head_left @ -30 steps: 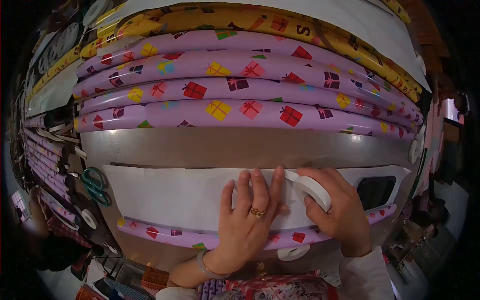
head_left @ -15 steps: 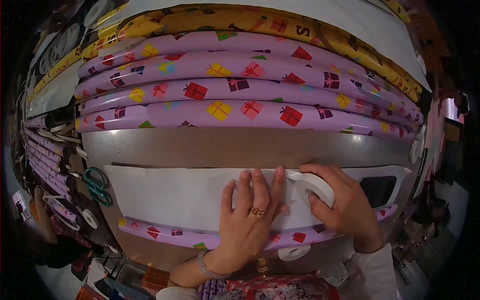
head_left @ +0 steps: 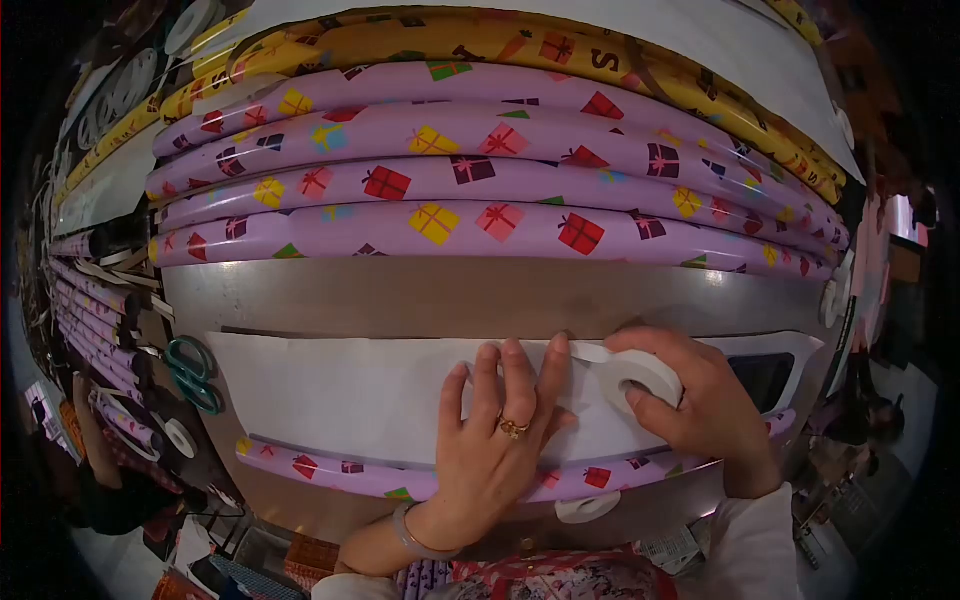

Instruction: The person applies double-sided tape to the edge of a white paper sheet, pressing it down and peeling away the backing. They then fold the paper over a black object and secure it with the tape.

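Observation:
A sheet of wrapping paper (head_left: 330, 390) lies white side up on the table, its near edge curled into a purple gift-patterned roll (head_left: 380, 480). My left hand (head_left: 500, 430) rests flat on the sheet with fingers stretched toward the far edge, the index fingertip at a strip of white tape (head_left: 592, 352). That strip runs along the paper's far edge to a roll of white tape (head_left: 650, 378). My right hand (head_left: 705, 395) grips the tape roll, thumb at its core. A dark phone (head_left: 762, 380) lies on the sheet's right end, partly behind my right hand.
Several purple gift-patterned rolls (head_left: 480, 225) lie across the table (head_left: 460, 295) beyond the sheet, with yellow rolls (head_left: 400, 45) behind them. Green-handled scissors (head_left: 192, 375) lie at the left. Another tape roll (head_left: 588, 506) sits at the near edge. A person (head_left: 110, 470) is at the far left.
My right hand has moved a little to the right with the tape roll, and more of the tape strip shows between the hands. My left hand has stayed nearly still.

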### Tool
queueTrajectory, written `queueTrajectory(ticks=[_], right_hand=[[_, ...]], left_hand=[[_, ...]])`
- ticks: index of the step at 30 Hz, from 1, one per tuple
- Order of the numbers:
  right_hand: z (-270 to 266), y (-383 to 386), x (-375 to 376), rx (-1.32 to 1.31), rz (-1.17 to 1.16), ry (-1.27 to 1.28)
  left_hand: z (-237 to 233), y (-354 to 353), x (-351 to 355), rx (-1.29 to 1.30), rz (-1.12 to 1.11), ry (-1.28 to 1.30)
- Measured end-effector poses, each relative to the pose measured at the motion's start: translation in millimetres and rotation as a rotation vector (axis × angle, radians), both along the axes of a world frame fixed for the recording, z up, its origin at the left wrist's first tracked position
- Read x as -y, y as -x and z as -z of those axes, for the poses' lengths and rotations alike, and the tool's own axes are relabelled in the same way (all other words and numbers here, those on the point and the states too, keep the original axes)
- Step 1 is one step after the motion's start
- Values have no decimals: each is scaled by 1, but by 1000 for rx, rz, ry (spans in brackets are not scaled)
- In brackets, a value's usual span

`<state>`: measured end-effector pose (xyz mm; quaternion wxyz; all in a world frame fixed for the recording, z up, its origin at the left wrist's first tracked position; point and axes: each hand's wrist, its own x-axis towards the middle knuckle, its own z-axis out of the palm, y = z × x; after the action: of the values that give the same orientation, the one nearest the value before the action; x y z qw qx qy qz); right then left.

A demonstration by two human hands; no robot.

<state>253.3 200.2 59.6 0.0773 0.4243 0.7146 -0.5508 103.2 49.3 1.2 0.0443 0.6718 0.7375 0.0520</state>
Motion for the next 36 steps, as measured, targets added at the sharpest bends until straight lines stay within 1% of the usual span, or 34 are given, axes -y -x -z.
queueTrajectory(ticks=[1, 5, 7, 14, 20, 25, 31, 34, 36], right_hand=[[-1, 1, 0, 14, 42, 13], [2, -1, -6, -10, 32, 65], [2, -1, -8, -28, -28, 8], [3, 2, -12, -35, -72, -34], [3, 1, -15, -54, -91, -18], [1, 1, -22, -1, -142, 33], [3, 0, -25, -27, -174, 32], [3, 1, -25, -32, -124, 77], [3, -1, -26, -34, -150, 81]], left_hand=[[0, 0, 0, -6, 2, -1], [-1, 2, -1, 11, 16, 1], [-1, 1, 0, 26, 16, -5], [-1, 1, -1, 14, 9, -5], [-2, 2, -1, 19, 15, -2], [-6, 3, -4, 4, 20, 8], [-4, 2, -3, 14, 24, 5], [-6, 2, -4, 32, 27, 25], [-5, 2, -3, 16, 23, 8]])
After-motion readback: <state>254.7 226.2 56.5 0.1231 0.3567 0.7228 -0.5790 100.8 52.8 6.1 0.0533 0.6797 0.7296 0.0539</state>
